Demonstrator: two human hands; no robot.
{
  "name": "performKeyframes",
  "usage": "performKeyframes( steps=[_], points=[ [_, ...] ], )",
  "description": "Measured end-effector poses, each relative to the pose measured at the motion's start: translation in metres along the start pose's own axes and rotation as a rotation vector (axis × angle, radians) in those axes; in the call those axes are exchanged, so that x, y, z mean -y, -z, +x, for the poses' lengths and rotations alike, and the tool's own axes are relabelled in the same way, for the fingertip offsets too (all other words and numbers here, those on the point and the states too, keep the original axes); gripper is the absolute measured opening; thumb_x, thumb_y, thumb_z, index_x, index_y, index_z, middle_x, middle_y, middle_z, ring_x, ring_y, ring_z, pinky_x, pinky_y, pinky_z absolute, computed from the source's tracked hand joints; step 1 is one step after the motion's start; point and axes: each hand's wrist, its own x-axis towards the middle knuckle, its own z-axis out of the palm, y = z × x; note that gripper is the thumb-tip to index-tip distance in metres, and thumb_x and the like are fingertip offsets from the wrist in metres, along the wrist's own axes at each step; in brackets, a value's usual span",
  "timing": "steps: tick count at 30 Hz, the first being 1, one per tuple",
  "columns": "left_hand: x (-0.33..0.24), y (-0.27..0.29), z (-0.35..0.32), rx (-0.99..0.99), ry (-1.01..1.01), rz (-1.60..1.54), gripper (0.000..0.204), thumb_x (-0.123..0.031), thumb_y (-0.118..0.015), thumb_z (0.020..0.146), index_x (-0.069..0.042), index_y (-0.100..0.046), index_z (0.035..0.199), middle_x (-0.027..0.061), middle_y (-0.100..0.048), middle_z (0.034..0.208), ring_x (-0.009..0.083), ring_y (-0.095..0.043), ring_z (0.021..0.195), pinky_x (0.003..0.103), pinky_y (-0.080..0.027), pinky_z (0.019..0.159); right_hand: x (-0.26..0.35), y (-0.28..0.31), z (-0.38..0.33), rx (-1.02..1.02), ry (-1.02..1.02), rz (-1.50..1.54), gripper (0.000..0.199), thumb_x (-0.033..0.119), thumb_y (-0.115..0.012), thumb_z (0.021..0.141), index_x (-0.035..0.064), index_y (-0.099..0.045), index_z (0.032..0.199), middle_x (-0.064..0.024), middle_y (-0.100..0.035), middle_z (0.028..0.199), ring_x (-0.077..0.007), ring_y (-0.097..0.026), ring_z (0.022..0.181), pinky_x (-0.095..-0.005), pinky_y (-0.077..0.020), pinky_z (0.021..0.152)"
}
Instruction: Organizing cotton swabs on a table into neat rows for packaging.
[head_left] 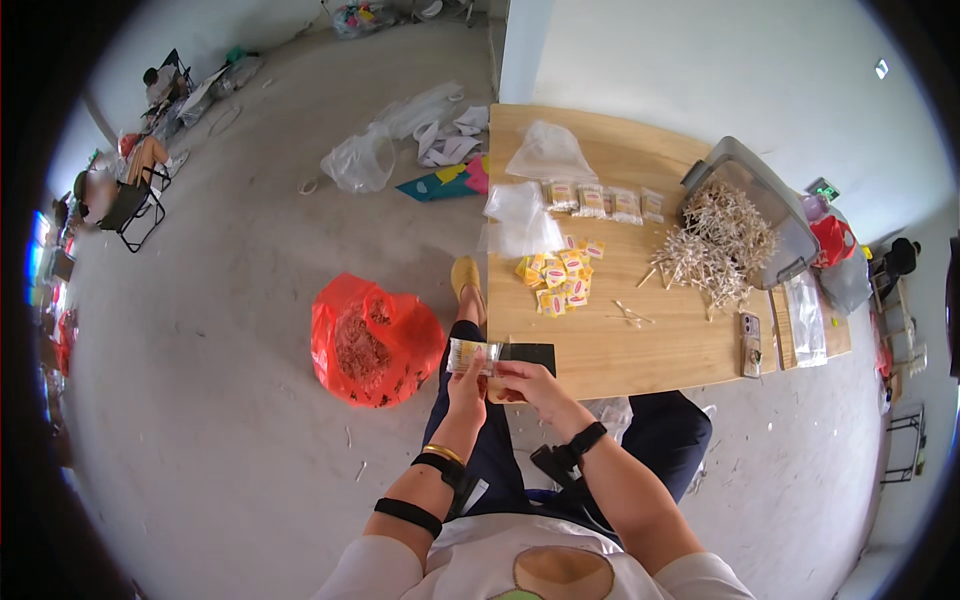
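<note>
Over the table's near left corner, my left hand (pixel 467 390) is closed on a clear packet of cotton swabs (pixel 466 354) with a yellow label inside. My right hand (pixel 532 386) pinches the packet's right end; its fingertips partly hide that end. A flat black object (pixel 530 354) lies on the table just beyond my right hand. Farther off are a heap of yellow and white labels (pixel 562 272), several filled packets (pixel 590 202) in a row, and stacks of empty clear bags (pixel 520 222). Loose cotton swabs (pixel 715 250) spill from a tipped grey plastic bin (pixel 780 195).
The wooden table (pixel 610 350) meets a white wall. A phone (pixel 750 345) lies at its right part. On the floor left stands an open red plastic bag (pixel 335 345); clear plastic bags (pixel 360 160) lie farther back. People sit on folding chairs (pixel 135 210) at the far left.
</note>
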Motion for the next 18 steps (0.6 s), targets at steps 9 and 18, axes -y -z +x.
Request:
performKeyframes(
  steps=[9,18],
  points=[
    [-0.046,0.021,-0.011,0.013,0.045,0.165,0.038,-0.027,-0.081,0.086,-0.014,-0.061,0.116,-0.0016,-0.066,0.105,0.0113,-0.063,0.099,0.030,-0.048,0.091,0.014,-0.026,-0.001,0.115,-0.040,0.089,0.036,0.008,-0.060,0.098,0.0022,-0.056,0.133,-0.0025,-0.066,0.111,-0.0077,-0.062,0.078,-0.0244,-0.0555,0.076],
    [-0.106,0.001,-0.081,0.273,-0.016,-0.063,0.035,-0.024,-0.070,0.095,-0.009,-0.059,0.124,0.0042,-0.067,0.117,0.0165,-0.066,0.108,0.034,-0.050,0.099,0.069,-0.068,-0.044,0.099,0.310,0.079,0.034,0.008,-0.065,0.095,0.0024,-0.058,0.128,0.0015,-0.063,0.101,-0.0064,-0.056,0.082,-0.0214,-0.0491,0.076]
  ],
)
